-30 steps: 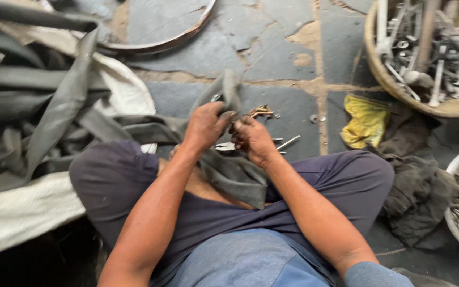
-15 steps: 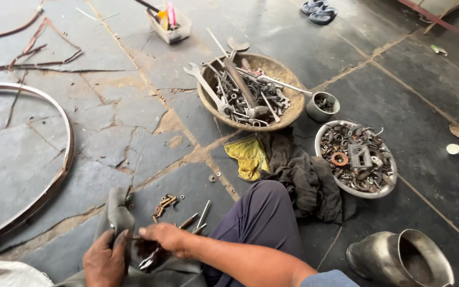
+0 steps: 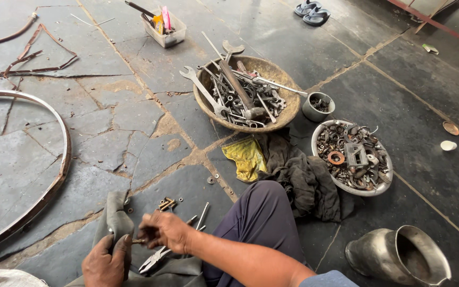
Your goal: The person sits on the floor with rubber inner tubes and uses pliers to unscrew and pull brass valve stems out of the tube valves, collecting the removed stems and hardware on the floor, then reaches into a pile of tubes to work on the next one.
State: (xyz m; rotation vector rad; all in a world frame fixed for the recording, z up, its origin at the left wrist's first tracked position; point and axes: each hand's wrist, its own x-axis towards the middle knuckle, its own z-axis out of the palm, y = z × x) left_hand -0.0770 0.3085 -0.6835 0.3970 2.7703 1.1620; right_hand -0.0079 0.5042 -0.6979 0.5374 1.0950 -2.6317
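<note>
Left hand (image 3: 103, 261) shut tight on grey floppy rubber strip (image 3: 113, 220), low left on stone floor. Right hand (image 3: 164, 230) pinches small brown metal piece (image 3: 138, 241) against strip. Piece points sideways, hand to hand. Strip runs up, away from person. Piece could slip, roll away: tiny, thin grip.

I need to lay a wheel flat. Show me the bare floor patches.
Widest bare stone lies between the curved metal rim and the round brown bowl of wrenches. More lies right of the dented silver bowl of small parts. Crowded: around both bowls, the dark rag and both hands.
</note>
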